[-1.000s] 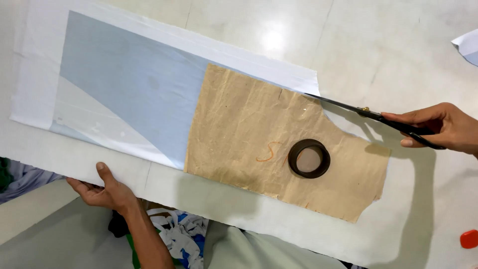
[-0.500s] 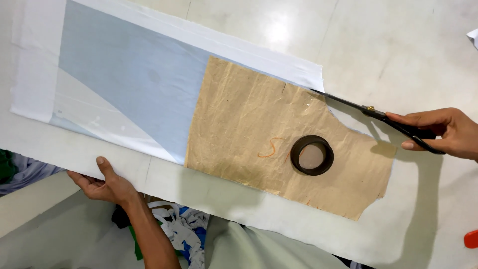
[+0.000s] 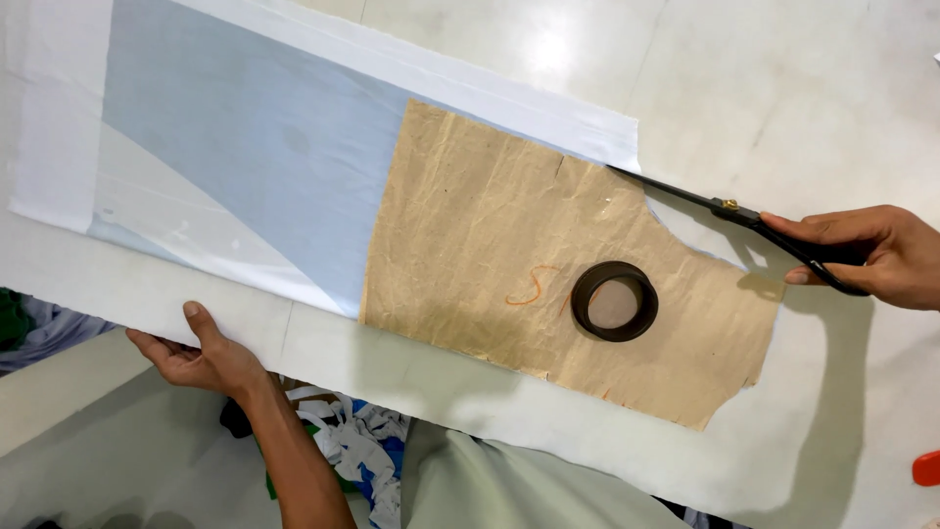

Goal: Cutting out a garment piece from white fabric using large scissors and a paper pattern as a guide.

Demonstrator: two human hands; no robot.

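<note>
My right hand (image 3: pixel 867 253) grips the handles of long black scissors (image 3: pixel 705 204) at the right. Their blades point left and reach the upper right edge of a brown paper pattern (image 3: pixel 490 235), where the white fabric strip (image 3: pixel 460 78) ends. The pattern lies on light blue and white fabric (image 3: pixel 245 147) spread over a white table (image 3: pixel 548 411). A black ring (image 3: pixel 614 301) rests on the pattern beside an orange mark. My left hand (image 3: pixel 201 355) holds the table's near edge, thumb on top.
Scraps of white, blue and green cloth (image 3: pixel 348 446) lie on the floor under the near edge. A small red object (image 3: pixel 926 467) sits at the right border. A pale tiled floor (image 3: pixel 764 69) shows beyond the table.
The scissors and my right hand have stayed at the pattern's upper right edge, the blades slightly further along the fabric. My left hand keeps its hold on the table edge.
</note>
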